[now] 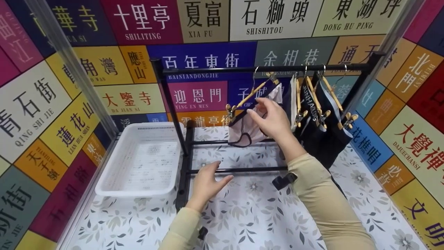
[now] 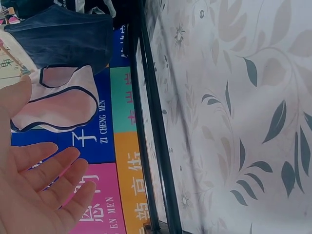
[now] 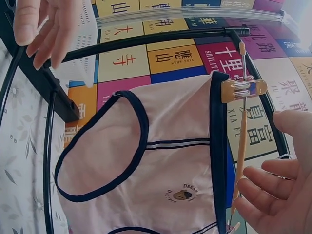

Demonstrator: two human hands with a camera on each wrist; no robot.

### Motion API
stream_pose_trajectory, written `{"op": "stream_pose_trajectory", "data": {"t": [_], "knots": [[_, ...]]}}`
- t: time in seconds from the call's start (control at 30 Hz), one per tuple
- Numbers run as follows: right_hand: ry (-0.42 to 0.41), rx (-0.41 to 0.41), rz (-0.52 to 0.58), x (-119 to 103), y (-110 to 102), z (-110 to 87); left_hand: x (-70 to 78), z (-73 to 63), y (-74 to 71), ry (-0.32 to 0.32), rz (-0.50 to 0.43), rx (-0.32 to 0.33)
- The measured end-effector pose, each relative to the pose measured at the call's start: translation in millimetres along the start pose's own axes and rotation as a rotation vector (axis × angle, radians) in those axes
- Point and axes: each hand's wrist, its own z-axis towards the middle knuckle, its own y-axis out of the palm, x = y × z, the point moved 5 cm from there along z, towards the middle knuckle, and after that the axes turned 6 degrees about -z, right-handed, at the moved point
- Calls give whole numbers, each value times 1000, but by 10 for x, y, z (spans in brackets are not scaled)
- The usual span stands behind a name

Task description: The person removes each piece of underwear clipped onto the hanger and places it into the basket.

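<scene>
- Several garments are up on the black rack (image 1: pixel 215 70) as we take the head view: the pink briefs (image 1: pixel 239 133) hang from the leftmost hanger (image 1: pixel 250 95), dark garments (image 1: pixel 314 142) bunch to their right, and a white basket (image 1: pixel 135 192) stands left of the rack. Hanging the briefs looks done to us; perhaps a touch of straightening or spacing is left, though we can't be sure. Up goes the right arm, its right hand (image 1: pixel 272 119) beside the briefs; the left hand (image 1: pixel 208 182) hovers low, near the bottom bars (image 1: pixel 242 170).
- Over to the left wrist, and we find that hand loose, fingers apart and gently bent, holding nothing; its thumb overlaps the briefs here, but the head view sets it below them.
- Right wrist now: one clip (image 3: pixel 243 91) sits at the waistband's end (image 3: pixel 218 146), and we see relaxed fingers by the hanger bar, grasping nothing; whether a fingertip brushes it, we can't tell.
</scene>
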Motion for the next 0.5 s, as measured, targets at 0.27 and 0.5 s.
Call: {"op": "stream_pose_trajectory", "data": {"t": [0.27, 0.5], "knots": [[-14, -48, -71, -95, 30, 153, -43, 1, 20, -25, 20, -12], [-45, -72, -162, -141, 93, 262, -41, 19, 14, -27, 13, -20]]}}
